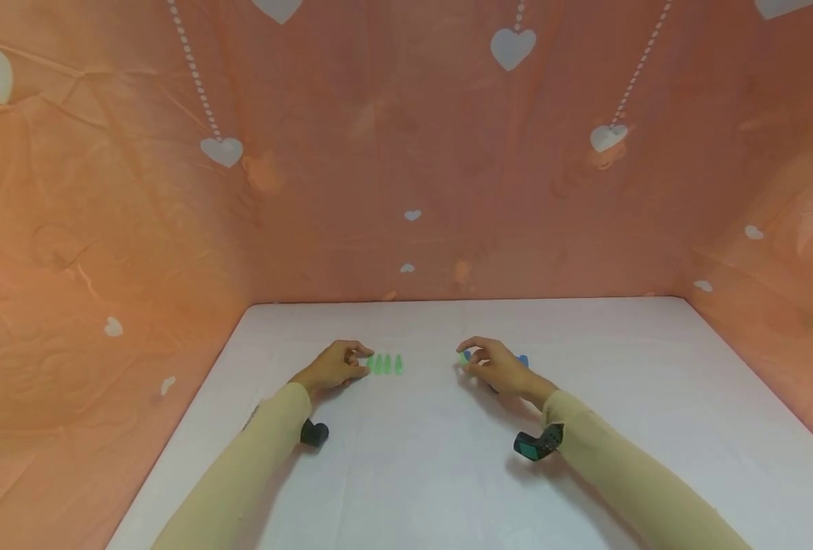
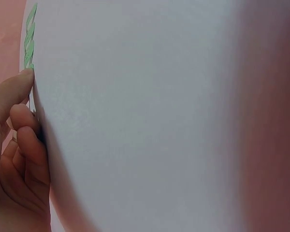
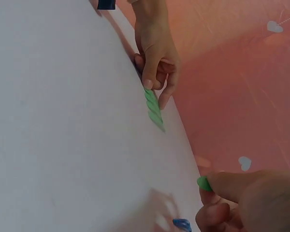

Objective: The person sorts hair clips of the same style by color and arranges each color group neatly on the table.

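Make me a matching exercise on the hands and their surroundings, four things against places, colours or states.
1. left hand
2. right hand
3. left sleeve
4. backdrop

A. beige
B. holding a green piece apart from the row
C. orange with white hearts
D. at one end of the green row

Pairs: 1-D, 2-B, 3-A, 4-C

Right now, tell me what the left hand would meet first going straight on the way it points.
Most likely the row of green pieces, directly ahead of the left hand; whether the hand touches the nearest one is unclear.
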